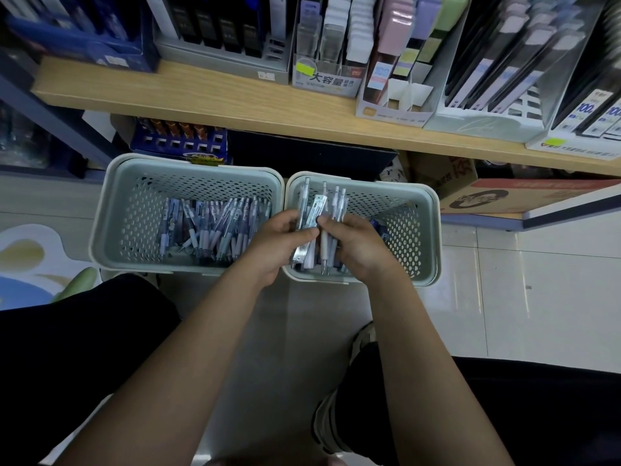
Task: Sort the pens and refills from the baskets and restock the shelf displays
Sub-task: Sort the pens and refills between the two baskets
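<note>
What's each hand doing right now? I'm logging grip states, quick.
Left hand: grips the packaged refill.
Right hand: grips a bunch of pens over the right basket.

Left hand [280, 242] and right hand [353, 245] close together, fingers curled, forearms converging

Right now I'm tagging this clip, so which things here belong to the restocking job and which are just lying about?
Part of the job:
left basket
right basket
bundle of pens, gripped by the left hand and right hand
shelf displays

Just lying about:
cardboard box
floor mat
</note>
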Demonstrator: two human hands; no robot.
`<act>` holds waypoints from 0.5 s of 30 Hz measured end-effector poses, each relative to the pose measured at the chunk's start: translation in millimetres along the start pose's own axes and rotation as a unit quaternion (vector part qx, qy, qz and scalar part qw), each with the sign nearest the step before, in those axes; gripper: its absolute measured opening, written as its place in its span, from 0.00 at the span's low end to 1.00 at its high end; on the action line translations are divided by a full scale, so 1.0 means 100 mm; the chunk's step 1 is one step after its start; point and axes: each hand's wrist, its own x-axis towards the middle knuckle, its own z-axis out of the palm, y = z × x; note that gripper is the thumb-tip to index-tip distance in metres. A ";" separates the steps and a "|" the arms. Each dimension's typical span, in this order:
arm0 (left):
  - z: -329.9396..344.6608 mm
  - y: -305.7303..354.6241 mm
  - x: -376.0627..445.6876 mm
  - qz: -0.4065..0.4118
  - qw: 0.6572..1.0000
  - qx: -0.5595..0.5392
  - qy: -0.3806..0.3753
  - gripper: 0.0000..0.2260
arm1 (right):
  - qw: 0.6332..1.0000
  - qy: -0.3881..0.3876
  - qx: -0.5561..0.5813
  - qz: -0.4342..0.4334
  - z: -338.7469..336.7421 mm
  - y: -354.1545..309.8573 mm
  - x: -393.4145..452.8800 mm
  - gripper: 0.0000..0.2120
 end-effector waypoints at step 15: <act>0.01 0.01 0.06 0.044 0.997 0.057 0.004 0.23 | 0.999 0.040 0.003 0.012 0.00 -0.03 -0.02 0.13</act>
